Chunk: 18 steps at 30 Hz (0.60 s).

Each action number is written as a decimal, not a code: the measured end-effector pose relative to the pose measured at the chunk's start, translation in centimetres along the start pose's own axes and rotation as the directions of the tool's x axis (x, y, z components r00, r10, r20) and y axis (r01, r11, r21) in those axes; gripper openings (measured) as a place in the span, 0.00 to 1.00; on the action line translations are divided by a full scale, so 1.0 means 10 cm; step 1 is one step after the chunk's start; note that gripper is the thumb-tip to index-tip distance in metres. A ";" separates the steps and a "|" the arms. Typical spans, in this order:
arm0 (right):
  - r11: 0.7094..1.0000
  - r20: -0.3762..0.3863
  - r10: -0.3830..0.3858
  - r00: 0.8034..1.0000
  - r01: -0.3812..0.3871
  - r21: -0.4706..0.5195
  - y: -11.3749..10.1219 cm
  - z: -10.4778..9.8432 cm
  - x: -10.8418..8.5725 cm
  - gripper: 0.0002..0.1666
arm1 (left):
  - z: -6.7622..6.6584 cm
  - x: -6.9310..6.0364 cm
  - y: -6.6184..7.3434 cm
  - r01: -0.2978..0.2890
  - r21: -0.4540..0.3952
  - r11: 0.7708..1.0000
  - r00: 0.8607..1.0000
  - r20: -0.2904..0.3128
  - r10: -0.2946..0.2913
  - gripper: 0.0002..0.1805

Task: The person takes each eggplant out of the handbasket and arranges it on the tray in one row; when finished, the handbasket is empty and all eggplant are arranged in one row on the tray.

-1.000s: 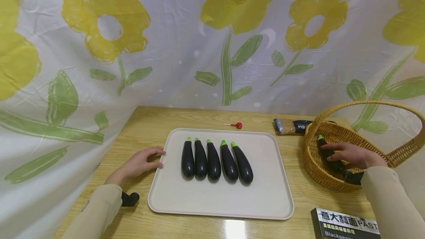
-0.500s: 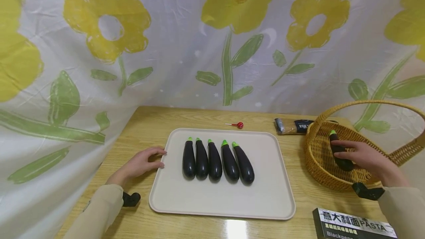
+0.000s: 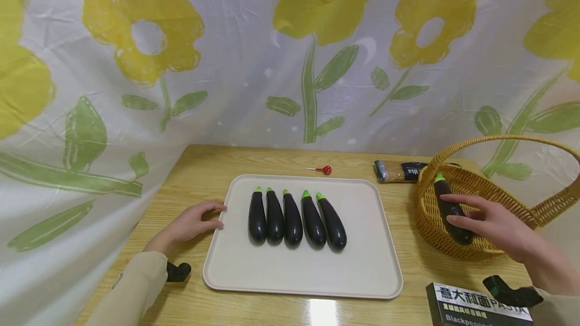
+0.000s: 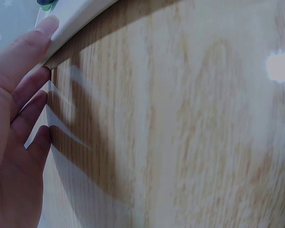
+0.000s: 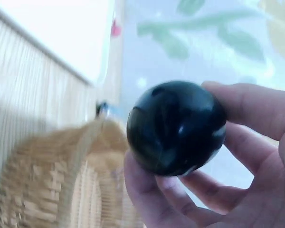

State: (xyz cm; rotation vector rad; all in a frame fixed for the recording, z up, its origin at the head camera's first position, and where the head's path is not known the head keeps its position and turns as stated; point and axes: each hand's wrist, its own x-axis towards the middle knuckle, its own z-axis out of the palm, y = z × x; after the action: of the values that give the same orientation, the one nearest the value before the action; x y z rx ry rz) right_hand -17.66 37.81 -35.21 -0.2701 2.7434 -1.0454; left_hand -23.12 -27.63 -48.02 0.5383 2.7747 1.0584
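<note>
My right hand grips a dark eggplant with a green tip, over the wicker basket at the right. In the right wrist view the rounded end of that eggplant faces the camera, with thumb and fingers curled around it. Several more eggplants lie side by side on the cream tray, green ends toward the back. At the tray's left edge my left hand touches the rim with fingers relaxed; the left wrist view shows this hand holding nothing.
A red lollipop lies behind the tray. Beside the basket's back left is a pasta packet. A black-and-white pasta box sits at the front right. The basket's tall handle arches above its opening. A flowered cloth hangs behind the table.
My right hand has taken hold of the eggplant in the basket and raised it, with the wrist drawn back toward the front right. The left hand and the tray have stayed put.
</note>
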 end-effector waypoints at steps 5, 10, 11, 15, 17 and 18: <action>1.000 0.013 -0.007 1.000 0.007 0.020 -0.13 0.09 -0.01 0.33 | -0.01 0.00 0.00 -0.004 0.000 1.000 1.000 0.000 0.004 0.24; 0.997 0.036 0.032 0.999 -0.034 0.075 -0.16 0.14 -0.05 0.34 | 0.00 0.01 -0.01 -0.005 0.004 1.000 1.000 0.001 0.005 0.25; 0.996 0.039 0.033 0.999 -0.037 0.082 -0.17 0.16 -0.06 0.34 | 0.00 0.01 -0.01 -0.005 0.004 1.000 1.000 0.000 0.005 0.25; 0.995 0.052 0.017 0.999 -0.022 0.093 -0.23 0.20 -0.11 0.32 | 0.01 0.01 -0.03 -0.002 0.000 1.000 1.000 0.000 0.002 0.24; 0.998 0.052 -0.007 0.999 0.004 0.070 -0.29 0.23 -0.13 0.30 | 0.00 0.01 -0.03 -0.001 -0.002 1.000 1.000 0.003 0.001 0.24; 0.998 0.053 -0.024 0.998 0.021 0.061 -0.32 0.25 -0.13 0.29 | 0.00 0.01 -0.02 -0.001 -0.003 1.000 1.000 0.005 0.001 0.24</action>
State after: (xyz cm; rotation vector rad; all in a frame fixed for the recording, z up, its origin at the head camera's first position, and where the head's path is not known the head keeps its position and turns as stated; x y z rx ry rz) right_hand -15.43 34.21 -34.77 -0.3159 2.6617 -1.1083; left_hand -23.25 -27.75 -48.18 0.5406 2.7681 1.0597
